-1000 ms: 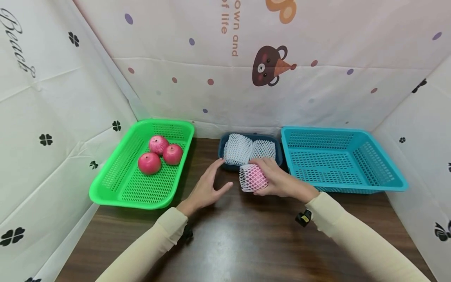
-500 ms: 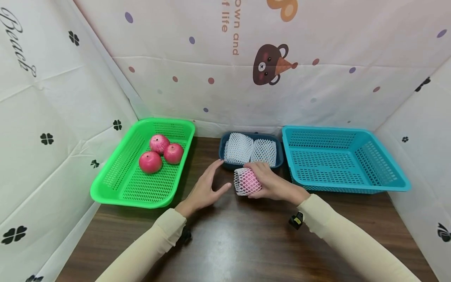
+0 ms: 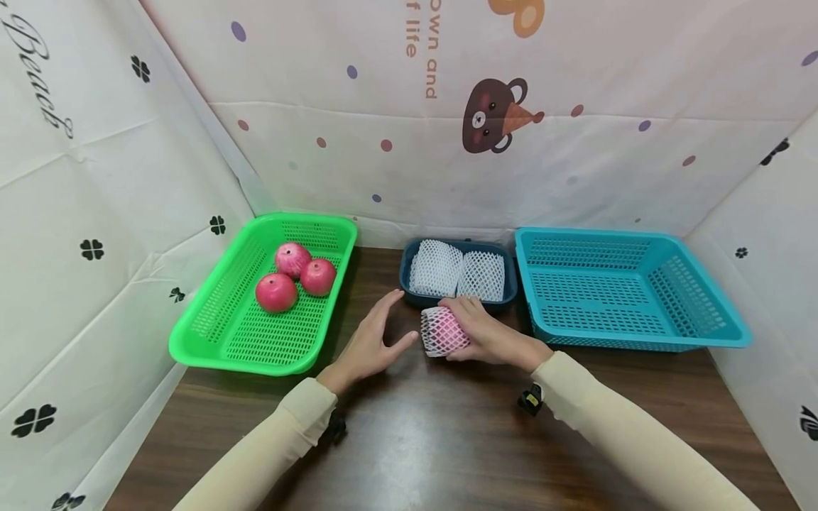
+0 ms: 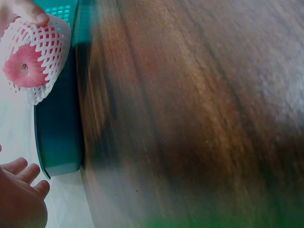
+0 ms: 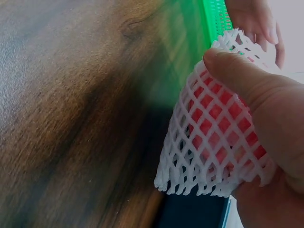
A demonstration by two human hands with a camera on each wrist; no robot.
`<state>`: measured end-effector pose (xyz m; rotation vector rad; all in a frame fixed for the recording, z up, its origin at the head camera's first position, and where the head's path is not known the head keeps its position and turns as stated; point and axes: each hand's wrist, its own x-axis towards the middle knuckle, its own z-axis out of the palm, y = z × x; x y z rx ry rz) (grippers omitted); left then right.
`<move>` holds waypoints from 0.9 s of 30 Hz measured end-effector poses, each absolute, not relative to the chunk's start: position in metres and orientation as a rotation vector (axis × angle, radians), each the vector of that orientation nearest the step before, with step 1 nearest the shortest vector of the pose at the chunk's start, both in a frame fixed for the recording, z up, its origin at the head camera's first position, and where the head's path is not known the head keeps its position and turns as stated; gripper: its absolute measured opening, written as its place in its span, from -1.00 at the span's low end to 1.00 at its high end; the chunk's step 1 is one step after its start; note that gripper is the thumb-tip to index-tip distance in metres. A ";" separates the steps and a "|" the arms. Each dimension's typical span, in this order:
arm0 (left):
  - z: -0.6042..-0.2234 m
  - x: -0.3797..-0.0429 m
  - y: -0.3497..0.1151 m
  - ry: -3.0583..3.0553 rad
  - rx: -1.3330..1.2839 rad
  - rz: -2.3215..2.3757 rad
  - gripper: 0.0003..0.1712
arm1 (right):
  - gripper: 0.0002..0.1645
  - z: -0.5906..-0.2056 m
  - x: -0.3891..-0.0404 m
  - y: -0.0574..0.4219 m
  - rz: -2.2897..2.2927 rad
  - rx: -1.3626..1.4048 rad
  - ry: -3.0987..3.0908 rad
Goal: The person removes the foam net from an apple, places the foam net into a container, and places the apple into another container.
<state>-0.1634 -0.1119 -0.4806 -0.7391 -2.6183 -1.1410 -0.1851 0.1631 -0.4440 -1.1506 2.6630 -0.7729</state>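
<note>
My right hand (image 3: 482, 331) grips an apple (image 4: 24, 67) wrapped in a white foam net (image 5: 213, 137), just in front of the dark blue bin (image 3: 422, 301). In the left wrist view the apple's pink end shows through the net's opening. The right thumb (image 5: 237, 71) presses on the net's side. My left hand (image 3: 367, 348) is a short way to the left of the apple, fingers spread and holding nothing. Two stacks of white foam nets (image 3: 437, 268) lie in the bin. Several bare apples, such as the front one (image 3: 277, 292), sit in the green basket (image 3: 265, 351).
A blue basket (image 3: 639, 339) stands to the right of the bin, with no fruit seen in it. All stand on a dark wooden table (image 3: 409, 440). Printed white cloth (image 3: 383, 170) hangs behind and at both sides.
My right hand has moved left and slightly toward me with the netted apple, closer to the left hand. The left hand has barely moved.
</note>
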 end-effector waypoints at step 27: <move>-0.487 -0.163 -0.114 -2.639 -0.713 -1.138 -0.03 | 0.04 -0.459 -0.192 0.159 -0.734 -1.138 2.613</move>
